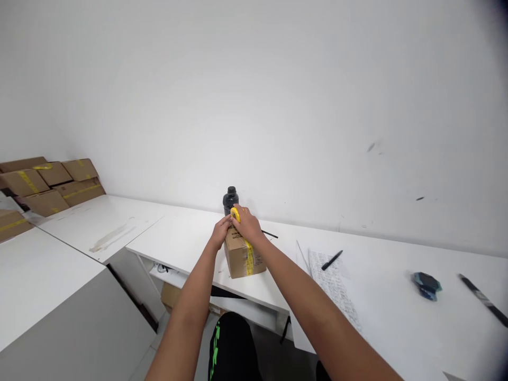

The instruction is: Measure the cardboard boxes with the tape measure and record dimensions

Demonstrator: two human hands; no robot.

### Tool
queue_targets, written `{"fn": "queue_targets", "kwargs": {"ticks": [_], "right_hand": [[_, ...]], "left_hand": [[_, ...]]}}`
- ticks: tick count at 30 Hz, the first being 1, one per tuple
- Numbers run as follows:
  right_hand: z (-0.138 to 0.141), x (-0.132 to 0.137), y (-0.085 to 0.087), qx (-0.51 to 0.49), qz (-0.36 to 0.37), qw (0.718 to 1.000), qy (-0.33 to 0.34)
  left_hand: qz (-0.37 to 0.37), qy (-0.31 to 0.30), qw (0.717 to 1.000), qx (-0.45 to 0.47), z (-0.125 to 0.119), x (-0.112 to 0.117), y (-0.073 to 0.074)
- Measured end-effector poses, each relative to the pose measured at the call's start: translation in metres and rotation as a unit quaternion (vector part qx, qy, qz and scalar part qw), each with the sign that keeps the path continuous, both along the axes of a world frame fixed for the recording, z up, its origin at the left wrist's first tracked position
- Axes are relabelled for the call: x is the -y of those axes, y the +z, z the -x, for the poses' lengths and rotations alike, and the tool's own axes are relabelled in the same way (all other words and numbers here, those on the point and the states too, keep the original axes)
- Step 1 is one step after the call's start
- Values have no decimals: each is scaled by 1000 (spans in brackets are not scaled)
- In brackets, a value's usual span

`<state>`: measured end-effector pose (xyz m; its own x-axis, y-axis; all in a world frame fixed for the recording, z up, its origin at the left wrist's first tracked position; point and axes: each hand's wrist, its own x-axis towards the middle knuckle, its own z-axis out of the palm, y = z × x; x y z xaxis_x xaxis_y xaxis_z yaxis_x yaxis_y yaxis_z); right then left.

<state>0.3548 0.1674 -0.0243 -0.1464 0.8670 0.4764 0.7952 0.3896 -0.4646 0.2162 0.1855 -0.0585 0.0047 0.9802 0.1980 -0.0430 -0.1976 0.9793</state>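
A brown cardboard box (238,263) sits on the white table, with a strip of yellow tape running over its top and down its near side. At its far end, my right hand (247,225) is closed on a yellow tape roll (235,214). My left hand (220,233) rests at the box's far left, its fingers bunched beside the roll. What those fingers grip, if anything, is too small to make out. Just behind both hands stands a dark bottle (230,198) with a black cap, its lower part hidden.
Right of the box lie handwritten paper (333,286), a black pen (332,260), a small dark blue object (427,284) and a black marker-like stick (484,300). Taped cartons (47,202) are stacked at the far left. A thin black rod (270,234) pokes out behind my right wrist.
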Motion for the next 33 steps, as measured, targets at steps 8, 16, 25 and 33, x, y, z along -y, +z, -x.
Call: {"fn": "queue_targets", "kwargs": {"ticks": [8,16,25,33], "right_hand": [[-4,4,2,-5,-3,999,39],[-5,1,1,-58,1,997,46],[-5,3,5,-80,31,996,21],[-5,3,6,-81,26,996,21]], "left_hand": [[-20,15,998,-65,-1,14,8],[-13,19,997,-72,-1,12,5],[-7,12,998,-59,-2,10,2],[-4,17,999,-49,-3,9,2]]}}
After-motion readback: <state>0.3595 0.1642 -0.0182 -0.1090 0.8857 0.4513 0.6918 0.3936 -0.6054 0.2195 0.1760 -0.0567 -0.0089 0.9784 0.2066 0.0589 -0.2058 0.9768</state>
